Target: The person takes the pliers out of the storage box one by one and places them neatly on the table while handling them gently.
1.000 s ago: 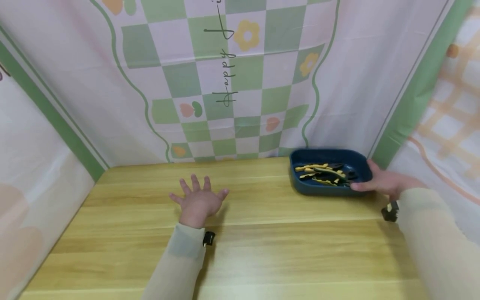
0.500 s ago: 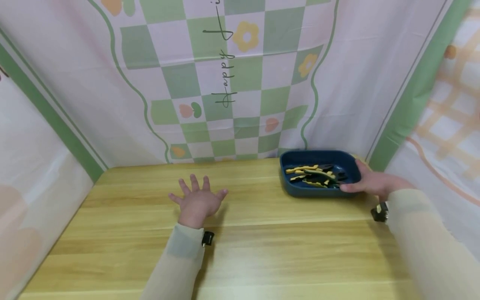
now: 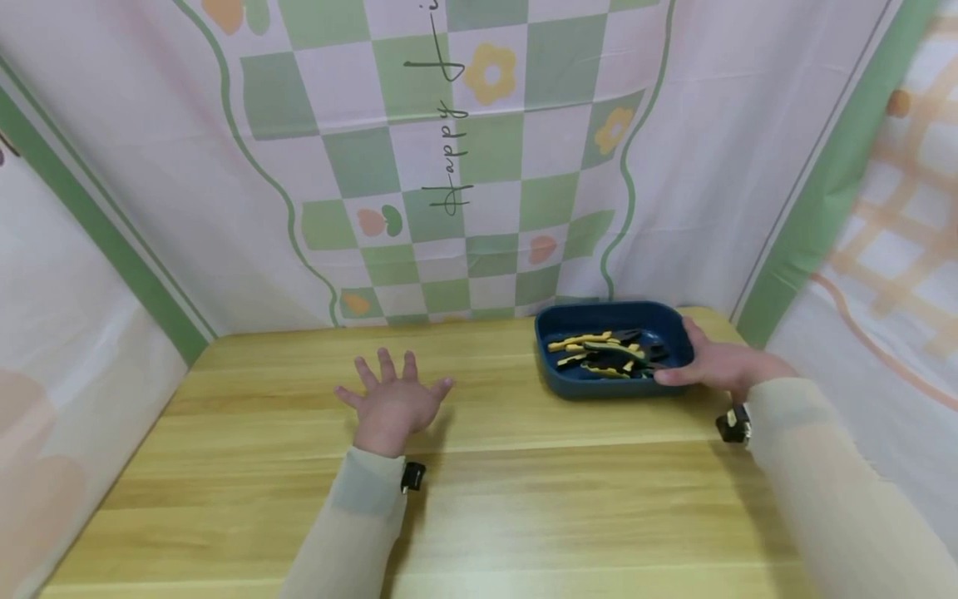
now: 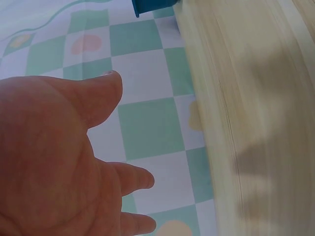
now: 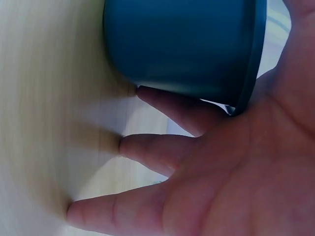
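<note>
Sitting well right of the spread left hand (image 3: 392, 409) and touching the spread right hand (image 3: 720, 365), the box (image 3: 599, 389) looks stiff, light and slick, so best held by both ends.

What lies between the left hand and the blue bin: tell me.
In the head view, only bare wooden tabletop lies between the left hand and the blue bin.

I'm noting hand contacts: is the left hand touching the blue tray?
No, the head view shows the left hand spread over the table, with bare wood between it and the blue tray.
</note>
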### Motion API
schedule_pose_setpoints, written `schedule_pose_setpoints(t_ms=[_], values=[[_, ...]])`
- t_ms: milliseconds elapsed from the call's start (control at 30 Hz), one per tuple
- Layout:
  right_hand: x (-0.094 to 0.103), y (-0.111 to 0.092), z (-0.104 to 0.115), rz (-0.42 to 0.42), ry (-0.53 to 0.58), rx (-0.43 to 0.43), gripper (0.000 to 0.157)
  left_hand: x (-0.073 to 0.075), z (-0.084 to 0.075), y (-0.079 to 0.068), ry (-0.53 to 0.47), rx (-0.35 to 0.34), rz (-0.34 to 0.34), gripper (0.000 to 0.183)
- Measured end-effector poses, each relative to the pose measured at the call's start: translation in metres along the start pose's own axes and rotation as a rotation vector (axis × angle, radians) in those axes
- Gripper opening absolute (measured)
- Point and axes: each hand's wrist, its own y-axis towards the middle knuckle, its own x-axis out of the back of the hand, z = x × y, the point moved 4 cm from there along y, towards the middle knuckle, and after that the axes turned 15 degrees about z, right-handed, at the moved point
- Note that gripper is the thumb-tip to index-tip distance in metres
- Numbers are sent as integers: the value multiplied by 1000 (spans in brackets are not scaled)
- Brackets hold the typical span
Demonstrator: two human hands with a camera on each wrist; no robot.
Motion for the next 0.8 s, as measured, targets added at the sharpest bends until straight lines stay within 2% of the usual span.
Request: schedule_pose_setpoints(t_ms=[167,533,800], values=[[-8,5,9,14,-5,-13,129,0,1,0,-3,3,0,87],[-24,14,24,8,-44,46,129,2,7,1,-11,4,-3,86],[-39,16,35,67,-45,-26,130,5,12,-1,-13,12,-1,86]])
